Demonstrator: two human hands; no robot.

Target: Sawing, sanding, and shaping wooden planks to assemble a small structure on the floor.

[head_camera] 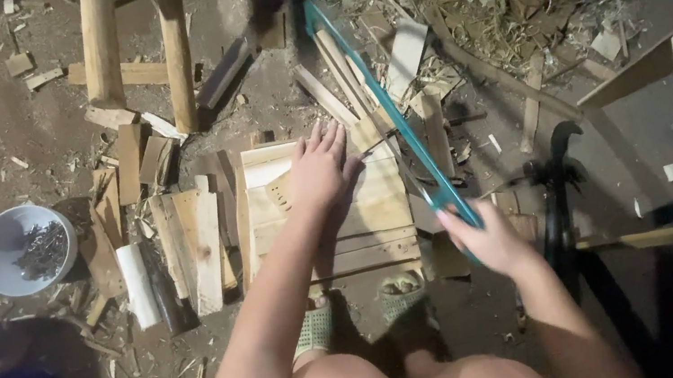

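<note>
Here, right hand [483, 239]: fist closed on the teal hacksaw [386, 112] handle.
Saw axis: frame runs up and left from the grip, beside the crate's right edge.
Left hand [317, 170]: nearer; flat, fingers spread, pressing the wooden slat crate [360, 223].
Crate: on the ground above the sandalled feet [359, 311].

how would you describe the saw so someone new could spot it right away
Start at the pale slatted wooden panel on the ground, under the flat left hand. From the right hand at its right edge, a long thin frame runs up and away. That is the saw, the only teal thing among the brown wood scraps.
</note>
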